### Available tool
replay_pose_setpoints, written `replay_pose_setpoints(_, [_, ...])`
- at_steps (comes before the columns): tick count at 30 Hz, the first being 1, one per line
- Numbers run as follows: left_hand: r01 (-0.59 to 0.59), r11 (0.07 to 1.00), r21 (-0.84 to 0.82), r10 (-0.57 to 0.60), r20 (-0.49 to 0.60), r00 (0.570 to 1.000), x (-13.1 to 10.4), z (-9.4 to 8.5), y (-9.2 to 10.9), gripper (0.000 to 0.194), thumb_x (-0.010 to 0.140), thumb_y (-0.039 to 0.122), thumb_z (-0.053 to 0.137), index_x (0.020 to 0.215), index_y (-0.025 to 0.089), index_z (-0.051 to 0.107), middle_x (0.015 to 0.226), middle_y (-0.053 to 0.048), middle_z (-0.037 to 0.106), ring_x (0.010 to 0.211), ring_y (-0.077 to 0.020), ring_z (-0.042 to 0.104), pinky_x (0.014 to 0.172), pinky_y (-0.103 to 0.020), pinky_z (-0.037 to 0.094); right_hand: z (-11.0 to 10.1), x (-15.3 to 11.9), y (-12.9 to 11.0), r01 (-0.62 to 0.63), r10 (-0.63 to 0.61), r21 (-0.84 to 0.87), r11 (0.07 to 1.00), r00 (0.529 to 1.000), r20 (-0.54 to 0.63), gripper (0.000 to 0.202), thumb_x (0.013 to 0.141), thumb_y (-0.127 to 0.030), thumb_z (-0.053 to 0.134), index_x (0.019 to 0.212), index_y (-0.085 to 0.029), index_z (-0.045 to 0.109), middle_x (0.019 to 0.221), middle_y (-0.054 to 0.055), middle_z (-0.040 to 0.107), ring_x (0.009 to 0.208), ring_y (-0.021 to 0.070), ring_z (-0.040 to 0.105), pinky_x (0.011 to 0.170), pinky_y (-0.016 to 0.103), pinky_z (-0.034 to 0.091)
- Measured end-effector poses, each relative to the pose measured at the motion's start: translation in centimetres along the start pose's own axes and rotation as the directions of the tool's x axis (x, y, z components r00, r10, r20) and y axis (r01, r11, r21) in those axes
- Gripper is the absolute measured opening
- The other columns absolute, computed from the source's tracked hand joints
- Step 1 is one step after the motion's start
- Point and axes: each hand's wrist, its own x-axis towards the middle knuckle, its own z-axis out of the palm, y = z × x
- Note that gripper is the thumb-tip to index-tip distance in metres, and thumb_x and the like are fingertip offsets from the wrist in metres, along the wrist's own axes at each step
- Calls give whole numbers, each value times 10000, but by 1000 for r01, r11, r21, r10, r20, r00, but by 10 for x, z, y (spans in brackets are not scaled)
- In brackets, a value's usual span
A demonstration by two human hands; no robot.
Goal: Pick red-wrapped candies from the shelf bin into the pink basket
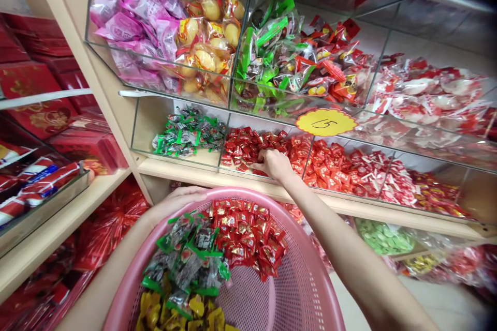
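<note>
My left hand [182, 200] holds the far left rim of a pink plastic basket [310, 274], its fingers lying along the rim and its thumb hidden. Inside are red wrapped candies [248, 232], green-and-clear wrapped candies [194, 253] and yellow wrapped pieces [174, 315]. Beyond the basket, my right hand [275, 164] reaches into a shelf compartment of small red wrapped candies [243, 147]. Its fingers are curled together, with the tips down among the candies; what they grip is hidden.
Glass dividers part the bins. Green wrapped candies [190, 132] lie left of my right hand, orange-red ones [330, 160] to its right. A yellow price tag [326, 122] marked 15 hangs above. Red boxes [34, 83] fill the left shelves. A wooden shelf edge [186, 173] runs behind the basket.
</note>
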Motion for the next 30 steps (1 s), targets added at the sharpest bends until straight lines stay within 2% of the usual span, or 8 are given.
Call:
replay_pose_setpoints(4, [2, 1000, 21, -1, -16, 1000, 1, 0, 0, 437, 695, 395, 628, 1053, 145, 629, 1061, -35, 650, 1025, -247, 546, 894, -285, 374, -5, 2, -6, 19, -18, -50, 999, 1000, 18, 373, 801, -492, 476, 938, -172, 611, 934, 149, 624, 877, 248, 594, 690, 303, 408])
replay_pose_setpoints(11, [82, 993, -84, -83, -8, 997, -4, 5, 12, 452, 674, 385, 655, 1055, 143, 624, 998, -37, 678, 974, -246, 579, 870, -291, 398, -7, -1, -6, -2, 3, -44, 999, 1000, 16, 277, 802, -344, 494, 981, -166, 607, 955, 150, 627, 883, 255, 600, 693, 305, 418])
replay_pose_setpoints(15, [73, 995, -65, -72, 15, 997, -6, 6, 17, 449, 687, 373, 643, 1068, 138, 616, 1000, -38, 677, 986, -252, 575, 886, -297, 387, -9, -6, -5, -31, 31, -30, 999, 1000, 3, 311, 833, -360, 417, 1007, -170, 593, 958, 142, 628, 876, 252, 599, 694, 308, 411])
replay_pose_setpoints(20, [63, 998, -16, -63, -1, 998, -3, 1, 9, 429, 700, 388, 631, 1071, 172, 616, 1058, -27, 656, 1023, -231, 563, 889, -273, 389, -25, -19, 4, -46, 48, 22, 999, 997, -53, 322, 809, -375, 413, 996, -164, 569, 896, 124, 640, 821, 238, 596, 652, 292, 389])
replay_pose_setpoints(22, [90, 995, -42, -91, -6, 996, -1, 1, 6, 418, 696, 389, 637, 1059, 183, 620, 1024, -22, 669, 975, -219, 588, 839, -267, 425, -34, -33, 11, -17, 27, 88, 996, 993, -118, 302, 795, -370, 422, 976, -169, 557, 845, 97, 641, 758, 217, 590, 616, 281, 374])
replay_pose_setpoints(25, [91, 994, -67, -92, -9, 996, -1, 1, 3, 395, 698, 387, 636, 1041, 191, 629, 1008, -18, 674, 940, -215, 601, 789, -260, 450, -43, -69, 19, 91, -34, 244, 966, 973, -230, 244, 804, -330, 403, 939, -175, 535, 830, 57, 623, 670, 158, 557, 584, 256, 362])
replay_pose_setpoints(28, [65, 996, -63, -66, -18, 998, -1, 1, 2, 408, 694, 390, 638, 1046, 185, 632, 1045, -22, 661, 988, -223, 579, 834, -263, 429, -38, -116, 23, 248, -155, 370, 896, 952, -264, 177, 824, -292, 401, 904, -180, 513, 862, 47, 597, 736, 147, 541, 639, 253, 388])
replay_pose_setpoints(30, [56, 997, -51, -56, -10, 998, -1, 0, 1, 427, 694, 394, 636, 1060, 175, 625, 1067, -32, 651, 1011, -232, 568, 865, -275, 413, -28, -143, 23, 302, -220, 347, 888, 941, -257, 143, 834, -277, 413, 890, -181, 503, 856, 53, 583, 784, 165, 529, 678, 278, 397])
